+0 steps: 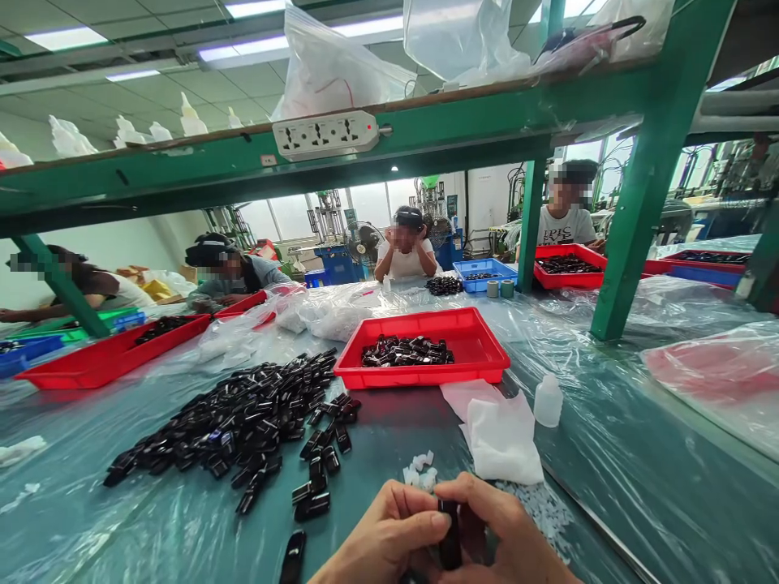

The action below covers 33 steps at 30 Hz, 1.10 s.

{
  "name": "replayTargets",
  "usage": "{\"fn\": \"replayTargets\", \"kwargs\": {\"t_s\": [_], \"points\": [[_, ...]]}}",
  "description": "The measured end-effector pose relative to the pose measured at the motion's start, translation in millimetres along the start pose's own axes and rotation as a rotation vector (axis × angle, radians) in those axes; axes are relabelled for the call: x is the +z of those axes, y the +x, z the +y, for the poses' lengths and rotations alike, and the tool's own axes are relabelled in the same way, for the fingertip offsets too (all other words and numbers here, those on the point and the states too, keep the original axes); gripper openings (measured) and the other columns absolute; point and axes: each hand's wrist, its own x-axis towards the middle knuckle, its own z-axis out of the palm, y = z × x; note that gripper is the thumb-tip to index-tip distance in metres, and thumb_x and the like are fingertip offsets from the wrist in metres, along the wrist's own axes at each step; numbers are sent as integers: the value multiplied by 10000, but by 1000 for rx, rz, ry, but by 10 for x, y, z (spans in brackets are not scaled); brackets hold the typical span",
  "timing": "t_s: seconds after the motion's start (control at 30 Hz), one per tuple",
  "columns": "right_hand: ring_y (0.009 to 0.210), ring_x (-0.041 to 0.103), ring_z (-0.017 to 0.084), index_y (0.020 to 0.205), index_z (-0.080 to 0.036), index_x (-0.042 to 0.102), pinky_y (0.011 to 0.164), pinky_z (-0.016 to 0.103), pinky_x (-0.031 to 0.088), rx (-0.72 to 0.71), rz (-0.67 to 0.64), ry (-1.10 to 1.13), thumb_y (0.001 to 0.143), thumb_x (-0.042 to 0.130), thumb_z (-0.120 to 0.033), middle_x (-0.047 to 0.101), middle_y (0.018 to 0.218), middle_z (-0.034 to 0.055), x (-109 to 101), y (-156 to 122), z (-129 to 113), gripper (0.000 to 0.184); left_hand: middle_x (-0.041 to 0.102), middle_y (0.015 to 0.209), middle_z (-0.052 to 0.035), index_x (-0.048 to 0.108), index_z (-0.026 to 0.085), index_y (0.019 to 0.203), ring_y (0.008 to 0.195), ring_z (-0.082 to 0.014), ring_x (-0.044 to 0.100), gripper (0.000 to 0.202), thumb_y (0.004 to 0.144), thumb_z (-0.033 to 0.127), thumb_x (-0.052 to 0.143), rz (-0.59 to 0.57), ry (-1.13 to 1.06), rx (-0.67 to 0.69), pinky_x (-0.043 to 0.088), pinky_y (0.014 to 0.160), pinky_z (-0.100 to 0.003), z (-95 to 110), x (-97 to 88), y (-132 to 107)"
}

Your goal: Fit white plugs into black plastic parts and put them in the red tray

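Note:
At the bottom edge of the head view, my left hand point(383, 539) and my right hand point(508, 535) meet, both with fingers pinched round one small glossy black part point(450, 535) held upright between them. To the left on the plastic-covered table point(608, 454) lies a big loose pile of the same black parts point(237, 422). A single part point(293, 556) rests near my left wrist. Straight ahead stands a red tray point(480, 361) with finished-looking black parts inside. Small white bits point(421, 474) lie just beyond my fingers.
A folded white cloth point(502, 438) and a small white bottle point(548, 400) sit right of centre. Green shelf posts point(633, 219) rise on the right; a power strip point(325, 134) hangs overhead. Several other people sit across the table with red and blue trays.

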Motion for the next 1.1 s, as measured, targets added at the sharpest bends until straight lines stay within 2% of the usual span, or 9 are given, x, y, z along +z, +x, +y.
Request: {"fn": "replayTargets", "kwargs": {"t_s": [0.2, 0.53, 0.8, 1.0, 1.1], "points": [[568, 449, 96, 882, -198, 592, 515, 205, 363, 7, 14, 29, 500, 699, -82, 496, 711, -41, 6, 0, 0, 414, 655, 623, -90, 733, 75, 701, 530, -113, 561, 317, 624, 383, 745, 12, -24, -6, 414, 500, -187, -1, 8, -11], [567, 479, 109, 893, -203, 586, 518, 214, 395, 36, 16, -30, 493, 699, -104, 550, 729, -28, 35, 4, 10, 427, 636, 603, -86, 717, 46, 649, 486, -91, 532, 322, 600, 362, 753, 62, -22, 6, 414, 484, -183, 43, 78, -16], [657, 536, 148, 980, -219, 608, 587, 238, 413, -30, -5, -116, 532, 739, -146, 603, 785, -8, -15, -26, 47, 473, 608, 552, -55, 700, 69, 610, 446, -80, 502, 295, 561, 352, 769, 124, -3, 7, 382, 453, -182, 0, 63, -27], [664, 559, 163, 977, -217, 598, 585, 251, 444, -88, -10, -145, 605, 712, -193, 628, 803, 16, -35, -47, -32, 390, 591, 535, -48, 653, 85, 544, 440, -97, 499, 309, 535, 372, 766, 140, 27, -18, 398, 476, -220, -3, 72, -43], [659, 568, 158, 983, -224, 587, 591, 255, 463, -69, -27, -158, 646, 662, -182, 634, 826, 15, -28, -64, -51, 348, 579, 526, -35, 636, 95, 526, 442, -91, 490, 286, 553, 351, 760, 160, 46, -19, 381, 478, -216, -2, 75, -56]]}}
